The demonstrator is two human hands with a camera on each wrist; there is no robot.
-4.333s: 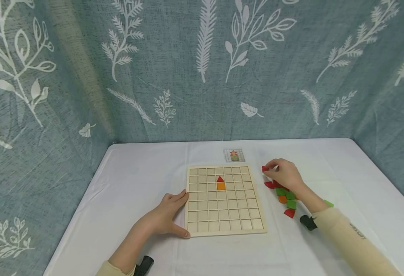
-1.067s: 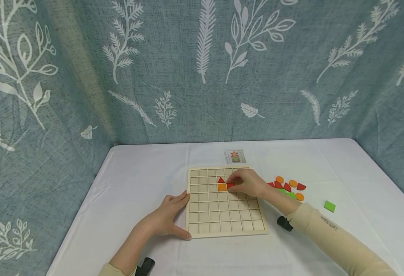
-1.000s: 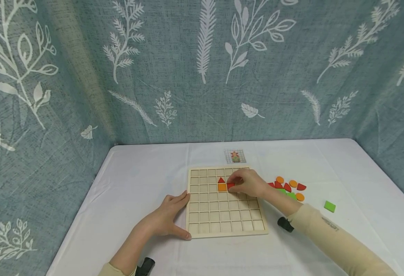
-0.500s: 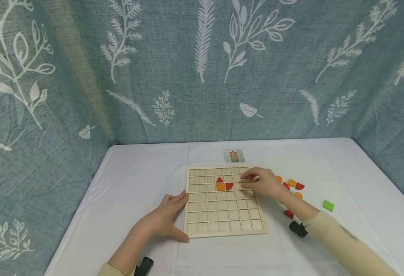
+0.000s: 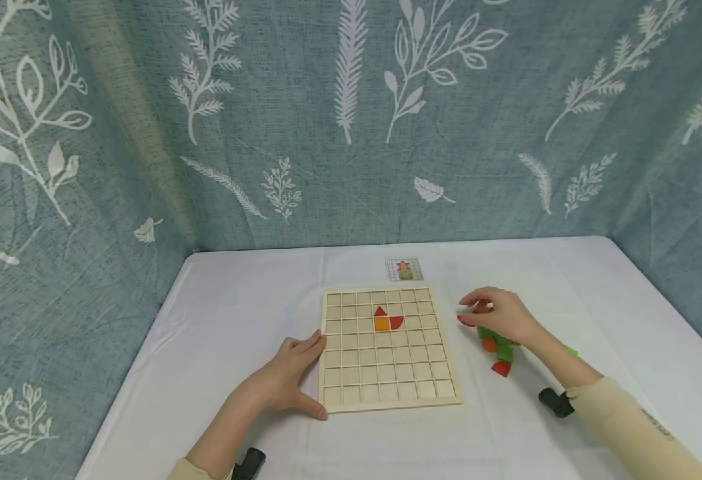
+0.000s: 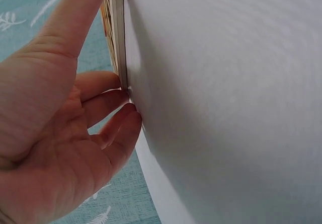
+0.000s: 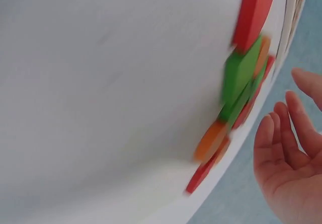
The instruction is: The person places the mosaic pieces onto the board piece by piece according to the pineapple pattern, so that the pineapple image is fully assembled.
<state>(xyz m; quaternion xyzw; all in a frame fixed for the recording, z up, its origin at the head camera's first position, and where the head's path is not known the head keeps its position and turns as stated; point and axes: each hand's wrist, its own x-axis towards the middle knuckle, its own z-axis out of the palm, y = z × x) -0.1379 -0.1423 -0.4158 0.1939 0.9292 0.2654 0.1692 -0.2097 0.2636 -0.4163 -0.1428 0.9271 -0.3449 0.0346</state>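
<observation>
A wooden grid board (image 5: pixel 391 393) lies on the table. On it sit an orange square (image 5: pixel 382 324), a red triangle (image 5: pixel 380 311) above the square and a red quarter-circle (image 5: pixel 396 323) to its right. My left hand (image 5: pixel 291 377) rests against the board's left edge, thumb by the near corner and fingers further up. My right hand (image 5: pixel 503 315) hovers over the loose pieces right of the board, fingers spread apart. Nothing shows between its fingers in the right wrist view. Beneath it lie green pieces (image 7: pixel 240 72), red pieces (image 5: pixel 502 369) and orange discs (image 5: pixel 489 345), partly hidden by the hand.
A small card (image 5: pixel 405 269) with a gridded picture lies beyond the board. The white tablecloth (image 5: pixel 255 293) covers the table, with a leaf-patterned blue curtain (image 5: pixel 303 133) behind. Black wrist devices (image 5: pixel 557 403) are at both wrists.
My right hand has let go of the red quarter-circle beside the orange square and moved right, back over the loose pieces. The left hand stays at the board's edge.
</observation>
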